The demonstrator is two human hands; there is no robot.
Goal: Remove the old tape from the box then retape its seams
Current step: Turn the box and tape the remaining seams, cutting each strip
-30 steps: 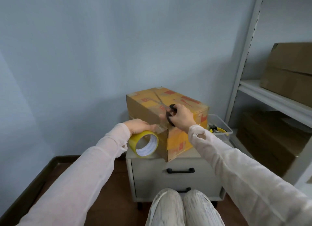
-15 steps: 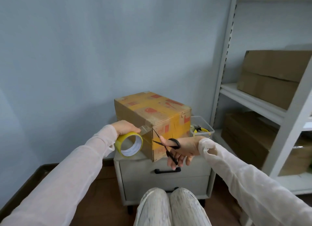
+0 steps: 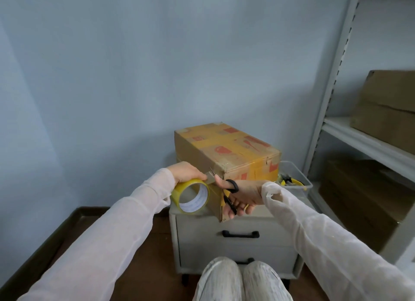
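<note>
- small grey drawer cabinet (image 3: 238,251) with black handles, sitting on the dark wood floor (image 3: 143,255)
- taped-up cardboard box (image 3: 226,154) sits right on top of it
- clear plastic bin (image 3: 298,179) just beside the box, on the right

Both arms stretched forward in pale sleeves. Left hand (image 3: 187,171) curled over a tape roll (image 3: 190,196), gripping it from above. Right hand (image 3: 241,195) threaded through scissors (image 3: 230,194), thumb in one loop, index finger pointing forward along the blades.
</note>
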